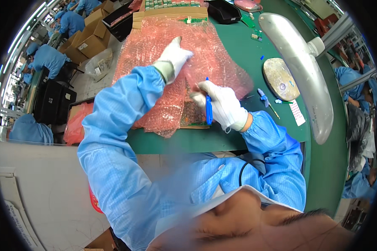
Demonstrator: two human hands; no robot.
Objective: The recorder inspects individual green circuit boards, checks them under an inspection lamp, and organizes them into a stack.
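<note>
A sheet of pink bubble wrap (155,98) lies over green circuit boards (192,112), which show through a gap near the table's front edge. My left hand (174,58), in a white glove with one blue fingertip, rests on the wrap, fingertips apart and partly turned from view. In my right hand (224,104), also white-gloved, a blue pen (208,106) is gripped upright against the fingers. The right fingertips are close to the loose edge of the wrap, above the boards; whether they pinch it is hard to see.
A large silver lamp-like fixture (301,75) overhangs the right side of the green table (238,46). Beneath it sit an oval stone-like block (280,79), a small blue-handled tool (264,98) and a label sheet (297,112). A black tray (224,11) stands at the back. Co-workers (50,58) sit left.
</note>
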